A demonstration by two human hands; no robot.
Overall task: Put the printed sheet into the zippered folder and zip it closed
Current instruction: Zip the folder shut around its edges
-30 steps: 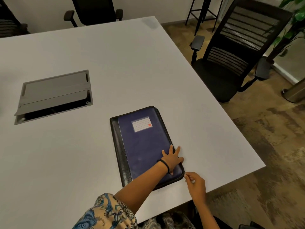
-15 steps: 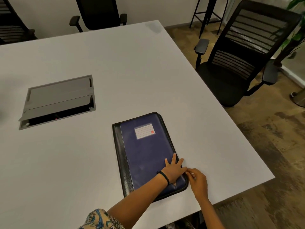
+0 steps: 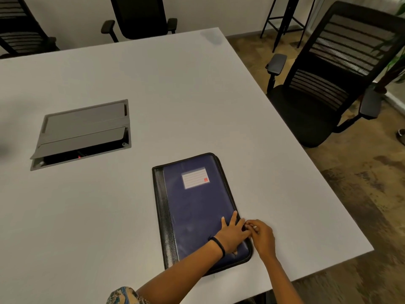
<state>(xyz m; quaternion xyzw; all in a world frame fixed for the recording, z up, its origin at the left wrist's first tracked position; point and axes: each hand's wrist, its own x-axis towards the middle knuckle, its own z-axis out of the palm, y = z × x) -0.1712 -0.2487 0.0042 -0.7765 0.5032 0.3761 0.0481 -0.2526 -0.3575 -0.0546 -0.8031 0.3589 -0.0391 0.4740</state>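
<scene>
The zippered folder (image 3: 198,207) lies closed and flat on the white worktop (image 3: 109,216) near its front right corner, blue cover and label pocket (image 3: 195,177) facing up; the printed sheet is not visible and is presumably inside. The left hand (image 3: 231,234) rests on the cover's near right part, its grip spread flat with fingers fanned. The right hand (image 3: 262,235) sits against the folder's right edge with its grip pressed together in a pinch, apparently on the zipper pull, though the pull itself is too small to make out. The step looks like running the zipper along that long edge. To do it well, keep the flat palm bearing down just behind the pinch so the two halves meet, and draw the pull parallel to the edge rather than lifting. At the far rounded corner (image 3: 215,157), slow down and turn the pull with the curve so the teeth do not snag.
</scene>
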